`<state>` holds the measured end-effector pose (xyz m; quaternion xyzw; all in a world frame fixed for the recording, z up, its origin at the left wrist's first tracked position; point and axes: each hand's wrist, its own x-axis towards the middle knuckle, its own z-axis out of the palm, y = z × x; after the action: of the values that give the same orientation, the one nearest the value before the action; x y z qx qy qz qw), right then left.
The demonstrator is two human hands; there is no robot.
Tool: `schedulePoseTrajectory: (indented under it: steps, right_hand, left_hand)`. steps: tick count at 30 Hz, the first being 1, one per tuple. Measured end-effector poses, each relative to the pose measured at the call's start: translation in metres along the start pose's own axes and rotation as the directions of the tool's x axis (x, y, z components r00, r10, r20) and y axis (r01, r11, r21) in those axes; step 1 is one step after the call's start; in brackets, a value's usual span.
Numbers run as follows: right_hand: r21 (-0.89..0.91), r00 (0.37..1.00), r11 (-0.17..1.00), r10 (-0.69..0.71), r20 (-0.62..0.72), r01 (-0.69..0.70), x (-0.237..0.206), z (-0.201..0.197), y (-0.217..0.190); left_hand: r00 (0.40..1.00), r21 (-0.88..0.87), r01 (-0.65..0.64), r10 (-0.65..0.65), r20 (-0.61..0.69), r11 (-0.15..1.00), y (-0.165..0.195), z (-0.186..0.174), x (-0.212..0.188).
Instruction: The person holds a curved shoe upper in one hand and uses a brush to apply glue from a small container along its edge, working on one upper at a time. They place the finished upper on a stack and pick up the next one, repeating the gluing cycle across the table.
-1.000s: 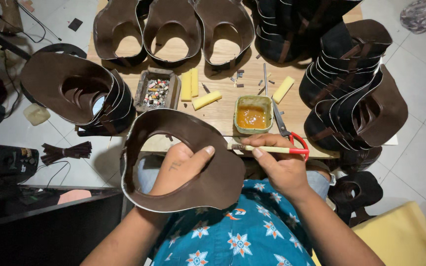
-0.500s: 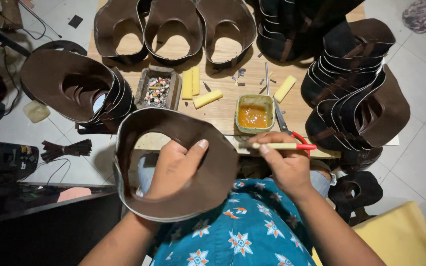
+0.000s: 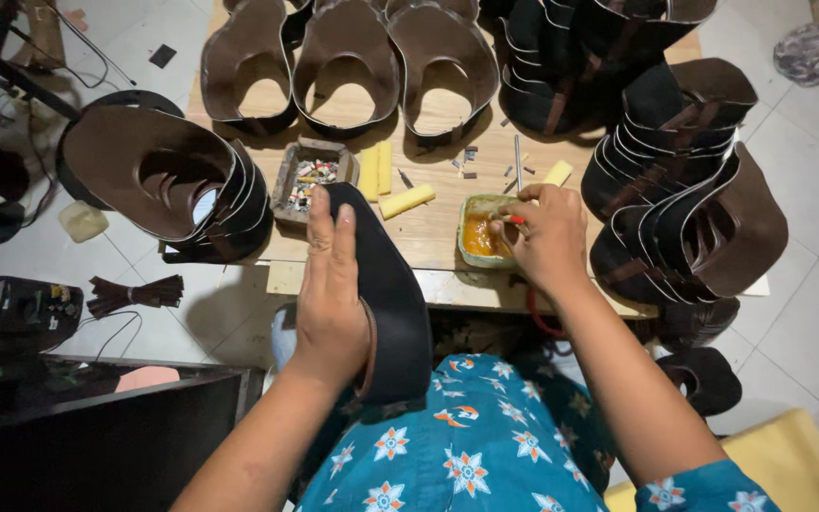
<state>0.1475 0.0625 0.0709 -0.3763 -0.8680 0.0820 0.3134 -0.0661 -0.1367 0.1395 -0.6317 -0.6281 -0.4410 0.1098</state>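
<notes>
Glue stage at a crowded surface (image 3: 428,246): left hand (image 3: 332,284) flat against a dark leather piece (image 3: 392,294) held on edge over the lap, right hand (image 3: 547,232) pinching a brush in the glue tub (image 3: 478,237), loading likely before careful edge coating.

Left hand (image 3: 332,284): flat, palm down, fingers together and pointing far, forearm bare, running up from the near left. Right hand (image 3: 544,237): further off and to the right, fingers curled in a pinch, knuckles up, forearm bare, patterned sleeve at the near edge.
</notes>
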Motion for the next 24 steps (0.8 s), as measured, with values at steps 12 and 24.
schedulePoseTrajectory:
  steps: [12,24]
  right_hand:
    - [0.242,0.994,0.967,0.102,-0.051,-0.086,-0.008,-0.03,-0.003]
    - [0.891,0.933,0.316,0.259,0.25,-0.327,-0.026,-0.068,-0.037]
  left_hand:
    - [0.494,-0.533,0.83,-0.654,0.572,0.161,-0.013,0.019,-0.005]
    - [0.427,-0.491,0.675,-0.251,0.869,-0.55,-0.018,0.072,-0.054]
